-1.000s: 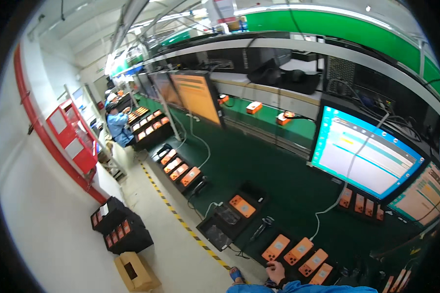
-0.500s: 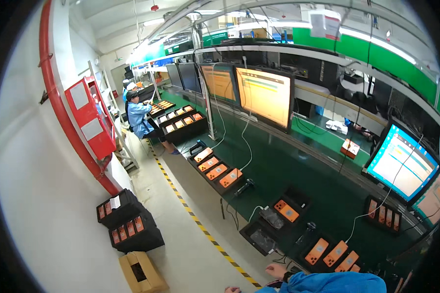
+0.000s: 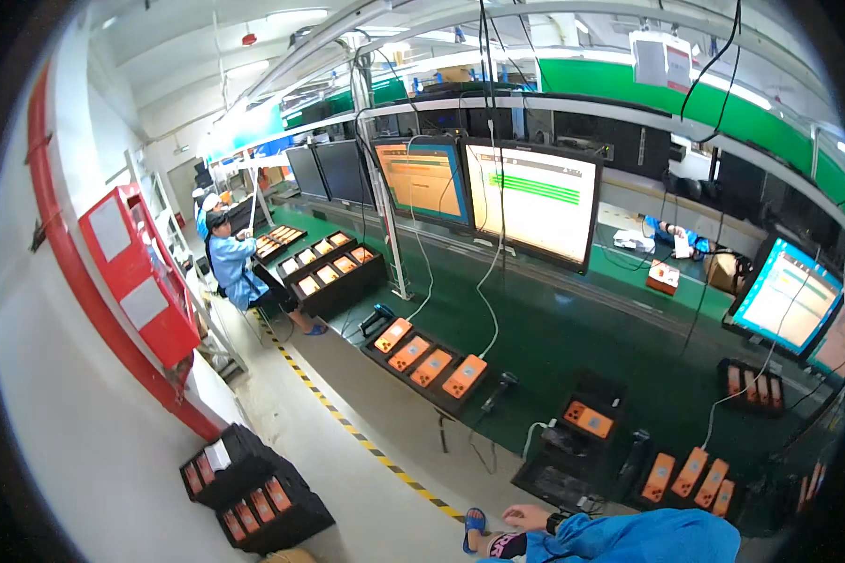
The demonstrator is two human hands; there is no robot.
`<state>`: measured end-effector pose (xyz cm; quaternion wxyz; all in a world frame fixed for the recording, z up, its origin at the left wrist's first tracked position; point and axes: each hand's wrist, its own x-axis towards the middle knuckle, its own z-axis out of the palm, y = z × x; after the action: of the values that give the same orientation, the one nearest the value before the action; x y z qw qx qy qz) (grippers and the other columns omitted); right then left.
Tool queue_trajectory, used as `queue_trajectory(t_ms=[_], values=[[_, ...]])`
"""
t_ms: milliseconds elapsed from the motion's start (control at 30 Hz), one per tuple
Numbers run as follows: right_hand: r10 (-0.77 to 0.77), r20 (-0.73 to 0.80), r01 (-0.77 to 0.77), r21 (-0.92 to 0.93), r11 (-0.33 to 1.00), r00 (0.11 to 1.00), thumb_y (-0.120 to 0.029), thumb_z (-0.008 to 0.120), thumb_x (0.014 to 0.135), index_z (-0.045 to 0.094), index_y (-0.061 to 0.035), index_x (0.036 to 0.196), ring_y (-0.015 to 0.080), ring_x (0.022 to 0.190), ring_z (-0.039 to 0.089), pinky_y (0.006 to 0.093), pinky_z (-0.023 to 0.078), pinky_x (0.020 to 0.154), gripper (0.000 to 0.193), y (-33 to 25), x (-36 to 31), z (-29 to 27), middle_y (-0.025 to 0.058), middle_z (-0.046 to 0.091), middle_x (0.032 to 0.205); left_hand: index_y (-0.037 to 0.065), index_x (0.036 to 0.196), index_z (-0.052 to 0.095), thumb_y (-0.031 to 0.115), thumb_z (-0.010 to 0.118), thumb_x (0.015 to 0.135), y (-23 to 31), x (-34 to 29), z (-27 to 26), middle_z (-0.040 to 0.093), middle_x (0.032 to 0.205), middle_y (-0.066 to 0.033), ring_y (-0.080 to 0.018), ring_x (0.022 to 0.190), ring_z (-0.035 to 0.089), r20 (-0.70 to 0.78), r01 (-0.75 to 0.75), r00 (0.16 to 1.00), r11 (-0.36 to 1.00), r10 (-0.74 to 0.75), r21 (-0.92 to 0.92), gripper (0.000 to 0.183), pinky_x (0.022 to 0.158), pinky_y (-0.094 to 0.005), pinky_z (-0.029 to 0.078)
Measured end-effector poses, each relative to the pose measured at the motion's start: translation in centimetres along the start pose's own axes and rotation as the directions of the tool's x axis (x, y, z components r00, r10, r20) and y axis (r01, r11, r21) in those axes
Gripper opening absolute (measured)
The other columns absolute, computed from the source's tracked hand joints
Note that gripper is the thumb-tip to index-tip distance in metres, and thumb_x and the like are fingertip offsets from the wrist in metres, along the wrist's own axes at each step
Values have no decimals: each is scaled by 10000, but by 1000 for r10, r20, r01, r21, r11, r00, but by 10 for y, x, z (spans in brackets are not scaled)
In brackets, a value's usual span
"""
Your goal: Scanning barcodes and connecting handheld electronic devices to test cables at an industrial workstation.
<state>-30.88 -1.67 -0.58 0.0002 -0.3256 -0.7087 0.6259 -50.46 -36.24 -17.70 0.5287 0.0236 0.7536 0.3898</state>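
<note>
My right hand (image 3: 526, 516) hangs low by the bench's near edge, its fingers loosely apart with nothing in them. A dark band circles its wrist below a blue sleeve (image 3: 629, 540). Nearest to it is a dark tray (image 3: 559, 480) with dark, clear-looking items that I cannot make out. Just beyond, one orange smartphone (image 3: 589, 419) lies camera side up in a black holder. To the right, several orange smartphones (image 3: 690, 472) rest in a black tray, one with a white cable at its end. My left hand is out of view.
Along the green bench (image 3: 535, 324) stand monitors (image 3: 532, 202), handheld scanners (image 3: 499, 392) and another phone tray (image 3: 429, 368). A co-worker (image 3: 235, 267) sits at the far left. Black phone boxes (image 3: 270, 516) stand on the floor by the wall. A blue slipper (image 3: 474, 527) shows near my hand.
My view has shifted, and the bench trays now appear farther right. My left hand has dropped out of sight and a blue slipper has appeared. The large monitor's picture turned from yellowish to white with green rows.
</note>
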Motion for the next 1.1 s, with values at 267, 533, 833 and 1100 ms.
queue_trajectory(t_ms=[267,533,833,1100], values=[[51,212,22,-329,944,976,-439,539,857,609,-133,1111,225,937,618,364,471,831,403,-70,176,43,81,662,1016,39,1041,641,262,535,858,174,96,-75,651,958,-161,-277,802,619,-64,-181,981,983,182,27,307,690,-393,518],[-87,149,126,-274,953,985,-370,551,871,589,-113,1101,237,920,621,371,488,787,348,-166,325,4,94,657,971,39,1054,640,269,537,855,278,167,-132,653,968,-161,-282,832,618,-100,-272,954,957,282,98,321,725,-390,513],[12,-372,-53,-99,994,928,-339,585,835,642,-118,1062,216,934,632,346,489,821,322,-172,356,-77,83,666,1009,44,1116,613,300,523,864,403,326,-145,634,1074,-164,-268,906,614,290,-408,906,823,309,396,371,793,-369,503],[427,-715,-197,385,901,554,-307,641,799,674,-94,1000,229,795,670,345,524,707,295,-190,382,-123,99,693,865,105,1149,558,343,507,898,541,440,-199,637,993,-117,-230,777,620,432,-227,898,925,79,304,349,597,-362,510]])
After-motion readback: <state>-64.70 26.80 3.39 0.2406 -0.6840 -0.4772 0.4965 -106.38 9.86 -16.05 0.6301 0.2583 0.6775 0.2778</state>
